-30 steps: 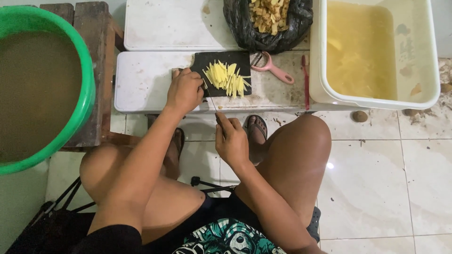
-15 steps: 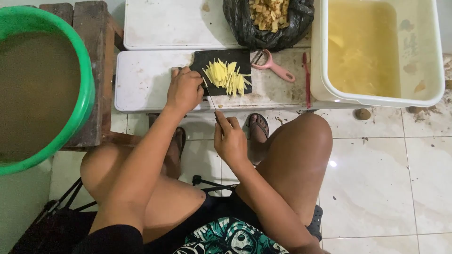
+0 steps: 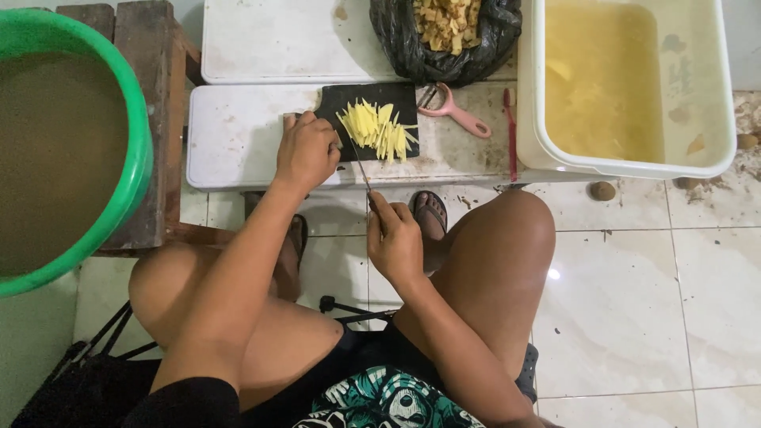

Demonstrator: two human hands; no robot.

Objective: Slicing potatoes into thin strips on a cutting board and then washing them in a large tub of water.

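**Yellow strips, thin blade, fingers close by**

Yellow strips (image 3: 379, 129) of a cut root vegetable lie fanned on a small black cutting board (image 3: 333, 99), which sits on a low white table (image 3: 238, 135). The left hand (image 3: 307, 153) is curled down over the board's near-left edge, pressing on whatever piece is being cut; that piece is hidden under the fingers. The right hand (image 3: 395, 240) is closed around the handle of a thin knife (image 3: 361, 165), whose blade runs up to the board just beside the left fingertips.

The main risk, as I judge it, is a nick to the left hand: the blade works right against those fingers, and a wet, slippery piece could shift under them. The board lies near the table's front edge, so a hard push might slide it towards the bare knees and sandalled foot (image 3: 430, 214) below. A pink peeler (image 3: 452, 111) and a white tub (image 3: 539, 119) of yellowish water stand just beside, where a stray elbow could knock them.
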